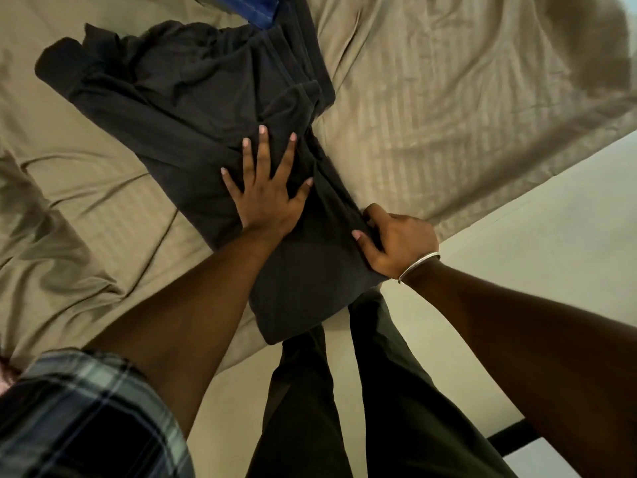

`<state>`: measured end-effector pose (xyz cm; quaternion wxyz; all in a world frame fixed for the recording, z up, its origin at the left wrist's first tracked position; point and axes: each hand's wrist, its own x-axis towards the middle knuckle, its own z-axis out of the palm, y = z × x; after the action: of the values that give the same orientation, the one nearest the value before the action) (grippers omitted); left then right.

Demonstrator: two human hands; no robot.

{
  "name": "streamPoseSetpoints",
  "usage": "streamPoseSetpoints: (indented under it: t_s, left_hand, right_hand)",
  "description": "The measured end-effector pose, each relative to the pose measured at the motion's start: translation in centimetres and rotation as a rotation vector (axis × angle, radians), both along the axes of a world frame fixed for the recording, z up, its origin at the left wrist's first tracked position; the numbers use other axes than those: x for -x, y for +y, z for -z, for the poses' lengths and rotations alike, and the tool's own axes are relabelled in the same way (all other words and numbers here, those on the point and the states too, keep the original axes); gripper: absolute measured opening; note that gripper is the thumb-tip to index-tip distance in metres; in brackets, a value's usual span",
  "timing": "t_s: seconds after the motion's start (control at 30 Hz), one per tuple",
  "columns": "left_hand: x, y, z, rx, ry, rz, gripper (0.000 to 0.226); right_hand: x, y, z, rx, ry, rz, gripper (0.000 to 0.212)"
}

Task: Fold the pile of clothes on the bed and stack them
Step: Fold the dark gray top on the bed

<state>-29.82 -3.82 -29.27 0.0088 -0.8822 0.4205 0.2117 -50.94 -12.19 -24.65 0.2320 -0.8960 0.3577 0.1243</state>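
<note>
A long black garment [193, 98] lies stretched across the tan bed sheet [431, 108], its near end hanging over the bed's edge. My left hand [267, 194] presses flat on the garment's middle with fingers spread. My right hand [396, 241], wearing a silver bangle, grips the garment's right edge near the bed's side, fingers curled under the fabric. The far end of the garment is bunched and folded over itself. A blue piece of cloth [255, 8] shows at the top, partly hidden under the black fabric.
The sheet is wrinkled at the left [51, 236]. The bed's edge runs diagonally at the right, with pale floor [551, 236] beyond it. My legs in dark trousers [344, 408] stand against the bed's near edge.
</note>
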Motion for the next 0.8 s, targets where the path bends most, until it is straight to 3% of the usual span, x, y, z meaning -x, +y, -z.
streamPoseSetpoints:
  t_s: [0.1,0.23,0.4,0.53,0.63,0.8]
  left_hand:
    - [-0.4,-0.1,0.4,-0.011,0.029,0.011,0.075]
    - [-0.8,0.0,-0.2,0.056,0.084,-0.025,0.070]
    - [-2.8,-3.8,-2.6,0.156,-0.049,-0.103,0.058]
    - [-6.0,-10.3,-3.7,0.029,-0.022,-0.028,0.065]
    - [-7.7,-13.3,-4.7,-0.005,0.024,0.174,0.077]
    - [-11.0,-17.0,-5.6,-0.158,0.127,0.631,0.068]
  right_hand:
    - [-0.2,0.2,-0.2,0.045,0.016,0.026,0.027]
    - [-0.3,0.2,-0.4,0.030,0.036,0.020,0.027]
    - [-0.1,0.4,0.2,0.082,0.005,-0.009,0.028]
    - [-0.1,0.2,0.3,0.092,-0.001,-0.044,0.031]
    - [-0.1,0.3,0.5,0.079,-0.004,-0.058,0.027]
    - [-0.1,0.1,0.7,0.090,-0.012,-0.052,0.022]
